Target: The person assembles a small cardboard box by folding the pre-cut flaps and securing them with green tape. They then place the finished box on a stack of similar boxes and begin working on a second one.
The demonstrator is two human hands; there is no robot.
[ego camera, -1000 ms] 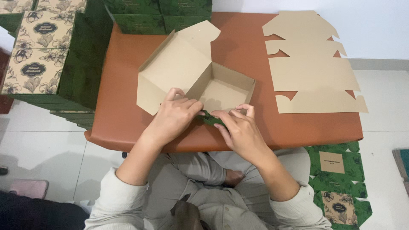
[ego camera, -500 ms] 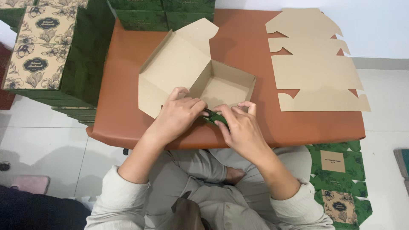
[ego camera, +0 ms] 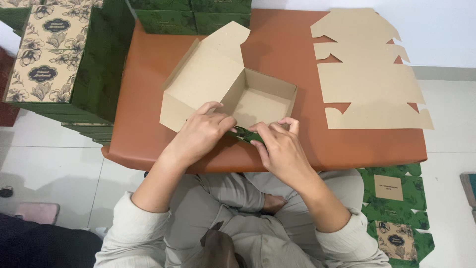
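A half-folded cardboard box (ego camera: 258, 97), plain brown inside and green with a floral print outside, lies on the reddish-brown table (ego camera: 277, 44) with its lid flap spread open to the left. My left hand (ego camera: 201, 134) presses on the box's near wall, fingers curled over the edge. My right hand (ego camera: 280, 149) pinches the same near wall from the right, with a strip of the green outer side showing between the two hands.
A stack of flat, unfolded cardboard blanks (ego camera: 369, 74) lies on the table's right side. Finished green floral boxes (ego camera: 54, 59) are piled to the left and along the far edge (ego camera: 191, 12). More flat green blanks (ego camera: 396, 208) lie on the floor at the right.
Both hands have stayed on the box's near wall with only slight finger shifts. The view has shifted a little.
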